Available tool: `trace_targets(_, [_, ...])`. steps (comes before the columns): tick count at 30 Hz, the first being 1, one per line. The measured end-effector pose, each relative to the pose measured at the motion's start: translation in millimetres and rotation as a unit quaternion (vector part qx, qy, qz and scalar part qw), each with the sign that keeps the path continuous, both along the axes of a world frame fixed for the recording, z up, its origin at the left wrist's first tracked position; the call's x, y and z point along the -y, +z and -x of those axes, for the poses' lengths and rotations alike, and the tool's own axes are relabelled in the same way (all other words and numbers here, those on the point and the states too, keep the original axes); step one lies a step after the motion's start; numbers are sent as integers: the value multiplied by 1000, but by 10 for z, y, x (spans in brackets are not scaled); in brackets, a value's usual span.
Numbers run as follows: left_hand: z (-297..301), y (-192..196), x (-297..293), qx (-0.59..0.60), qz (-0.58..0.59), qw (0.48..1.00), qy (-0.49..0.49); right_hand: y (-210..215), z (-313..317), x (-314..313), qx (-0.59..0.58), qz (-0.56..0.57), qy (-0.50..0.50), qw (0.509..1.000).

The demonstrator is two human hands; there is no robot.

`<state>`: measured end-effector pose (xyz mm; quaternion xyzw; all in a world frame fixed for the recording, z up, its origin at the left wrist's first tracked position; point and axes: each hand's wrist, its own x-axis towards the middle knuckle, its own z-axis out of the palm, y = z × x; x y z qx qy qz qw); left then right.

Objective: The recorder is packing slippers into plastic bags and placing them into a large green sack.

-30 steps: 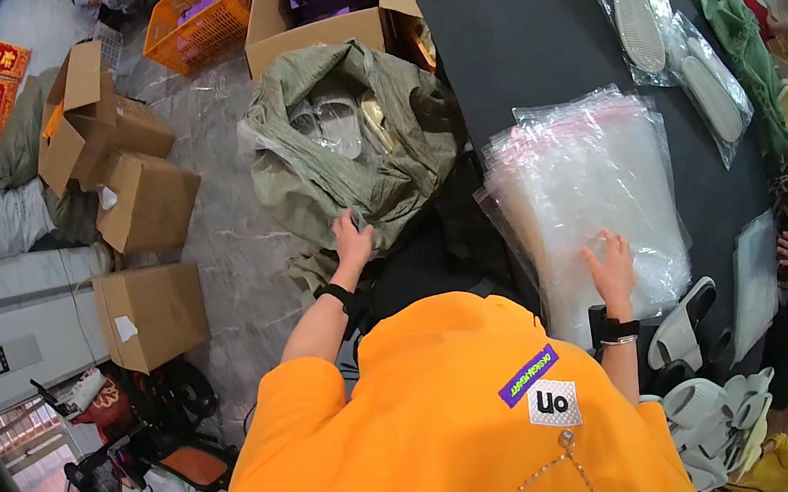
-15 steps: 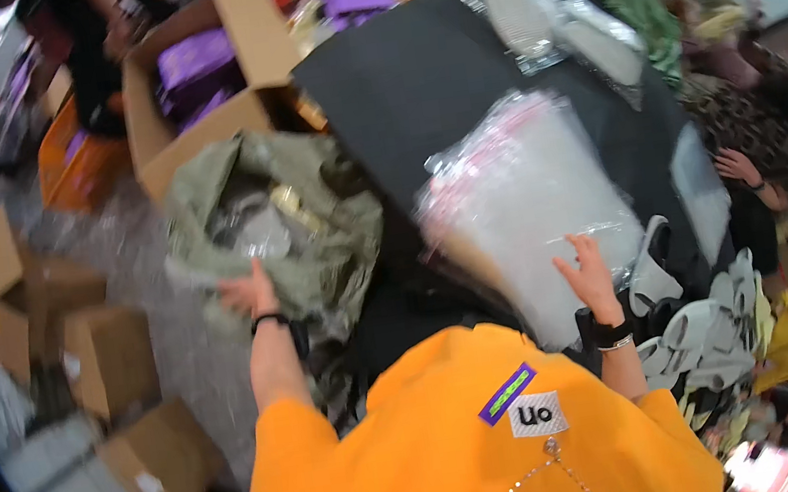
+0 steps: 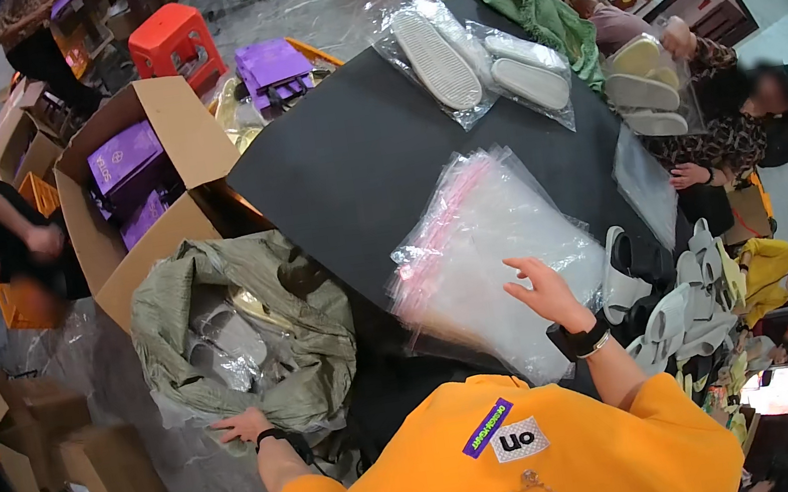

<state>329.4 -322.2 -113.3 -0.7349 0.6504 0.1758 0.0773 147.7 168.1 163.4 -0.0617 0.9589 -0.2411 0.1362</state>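
My left hand [image 3: 242, 425] rests at the near side of an olive-green woven sack [image 3: 318, 362], its fingers stretched out along the lower edge. Inside the sack's gaping mouth lie slippers in clear bags [image 3: 229, 348]. My right hand [image 3: 543, 289] is over a fanned stack of clear plastic bags [image 3: 498, 231] with pink strips, fingers apart and nothing in them. I cannot tell whether it touches the top bag. Right of that stack is a heap of loose white and black slippers [image 3: 690, 310]. The stack lies on a black table [image 3: 343, 168].
Bagged white slippers [image 3: 438, 59] and a green cloth [image 3: 538, 14] lie at the table's far end. A carton [image 3: 181, 125] of purple packages stands far left, near a red stool [image 3: 177, 50]. At right, a co-worker [image 3: 716, 135] holds up bagged slippers [image 3: 643, 85]. Cartons [image 3: 114, 477] stand at near left.
The view has shifted. My left hand has moved down from beside the sack's mouth to its near lower edge. My right hand remains over the plastic bags. The co-worker's bagged slippers now show.
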Motion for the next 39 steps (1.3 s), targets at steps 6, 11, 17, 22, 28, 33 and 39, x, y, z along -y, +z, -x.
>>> trace_targets(6, [-396, 41, 184, -137, -30, 990, 32, -124, 245, 436, 6, 86, 80, 993])
trace_targets(11, [-761, -187, 550, -279, -49, 958, -51, -402, 361, 957, 30, 179, 197, 963])
trace_targets(17, [-762, 128, 435, -456, -111, 873, 135, -712, 102, 1833, 242, 311, 206, 896])
trace_targets(22, [-786, 302, 252, -463, -144, 859, 163, -1246, -23, 2418, 272, 274, 290, 876])
trace_targets(28, [-802, 115, 304, -450, -89, 882, 111, -1567, 96, 2749, 351, 247, 98, 898])
trace_targets(33, [-609, 43, 255, -248, 28, 967, -46, -1850, 162, 2968, 291, 179, 52, 939])
trace_targets(39, [-659, -33, 578, -70, -184, 976, -96, -2204, 407, 3345, 203, 46, -2, 978])
